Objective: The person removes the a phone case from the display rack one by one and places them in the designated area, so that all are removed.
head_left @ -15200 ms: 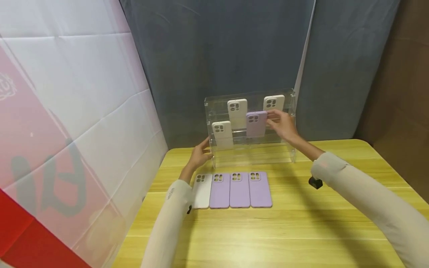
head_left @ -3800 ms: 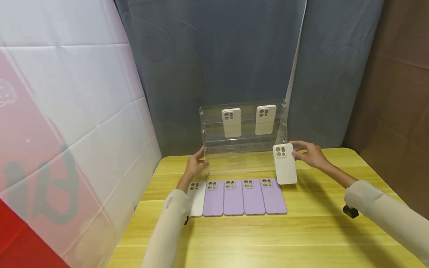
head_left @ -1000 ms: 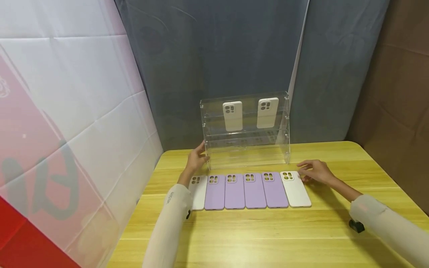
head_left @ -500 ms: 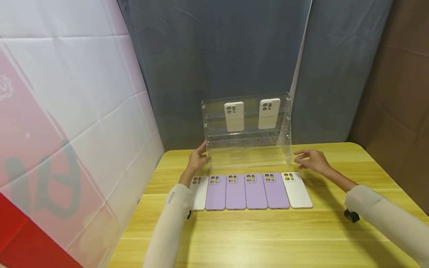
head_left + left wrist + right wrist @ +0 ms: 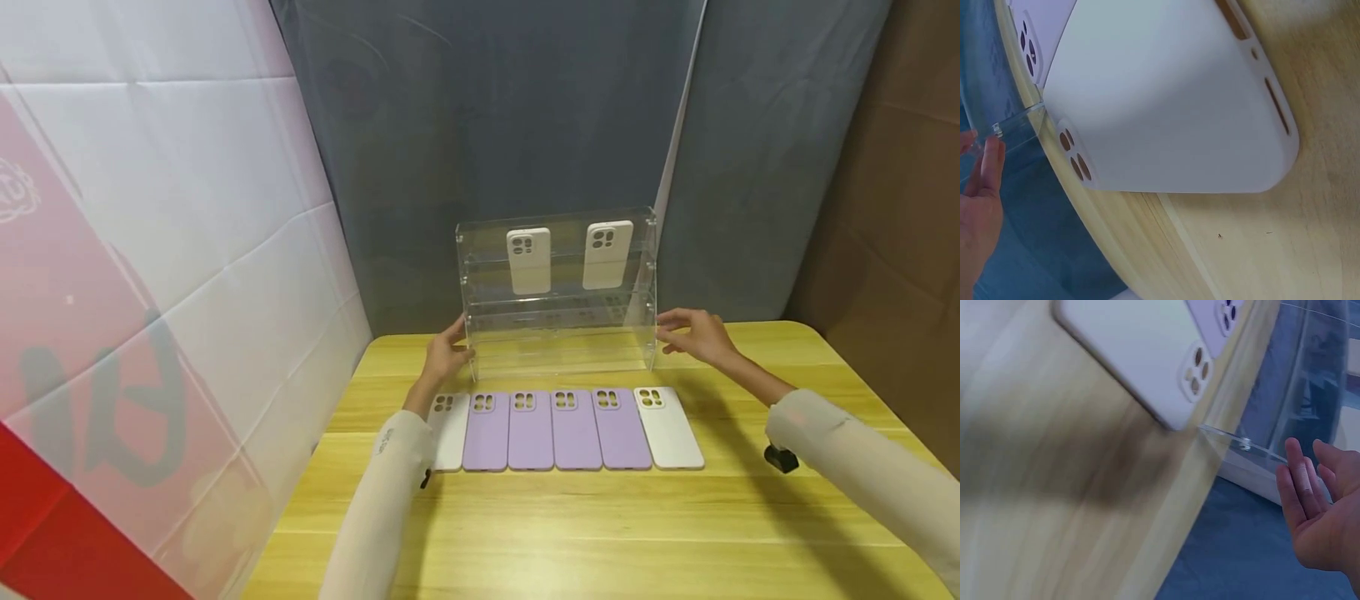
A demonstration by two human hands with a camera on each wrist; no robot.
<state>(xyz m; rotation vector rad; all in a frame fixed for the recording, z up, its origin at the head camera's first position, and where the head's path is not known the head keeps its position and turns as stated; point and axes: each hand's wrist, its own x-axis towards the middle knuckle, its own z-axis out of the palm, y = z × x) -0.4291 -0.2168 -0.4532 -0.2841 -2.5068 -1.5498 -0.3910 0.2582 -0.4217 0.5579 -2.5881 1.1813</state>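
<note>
A clear acrylic display stand (image 5: 558, 319) with stepped shelves stands at the back of the table. My left hand (image 5: 442, 358) grips its left side panel, thumb toward the front edge. At the right side panel, my right hand (image 5: 699, 335) has its fingertips right at the edge; in the right wrist view its fingers look nearly straight. Two white phone cases, a left one (image 5: 530, 262) and a right one (image 5: 608, 256), lean on the upper part. In front, several purple phone cases (image 5: 531, 437) lie flat between a white case (image 5: 450, 437) and another white case (image 5: 672, 433).
The yellow wooden table (image 5: 570, 533) extends toward me in front of the row. Behind the stand hangs a grey curtain (image 5: 510, 117). A white and pink printed cloth (image 5: 225, 183) stands along the left, and a brown one (image 5: 892, 217) along the right.
Purple and white cases came off the stand and joined the row on the table. My right hand let go of the last white case and moved up to the stand's right side; my left hand stayed.
</note>
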